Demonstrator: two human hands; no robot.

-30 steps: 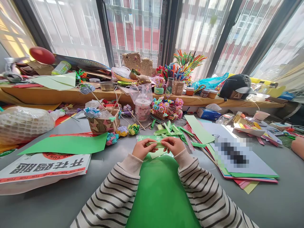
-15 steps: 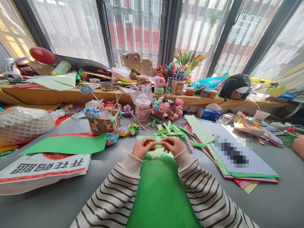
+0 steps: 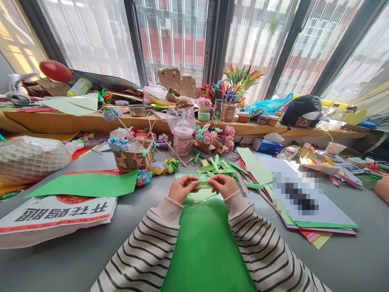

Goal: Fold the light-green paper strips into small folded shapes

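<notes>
Between my two hands a narrow folded strip of light green paper [image 3: 204, 184] is stretched level. My left hand [image 3: 183, 189] pinches its left end between thumb and fingers. The right end is pinched the same way by my right hand [image 3: 225, 186]. Just below the strip lies a pale green piece of paper [image 3: 203, 196], on top of a glossy green sheet [image 3: 209, 243] that runs toward me between my forearms. Beyond my right hand is a heap of cut green paper strips [image 3: 224, 165].
A woven basket with paper flowers [image 3: 133, 159], a lidded drink cup [image 3: 182, 140] and crochet flowers [image 3: 214, 136] stand behind my hands. Left lie a green paper sheet [image 3: 82, 184] and a printed bag [image 3: 60, 215]; right, a paper stack [image 3: 328, 215]. Another person's hand [image 3: 382, 188] shows far right.
Hardly anything differs. Both hands keep their pinch on the paper strip in nearly the same place, and the view has shifted very slightly.
</notes>
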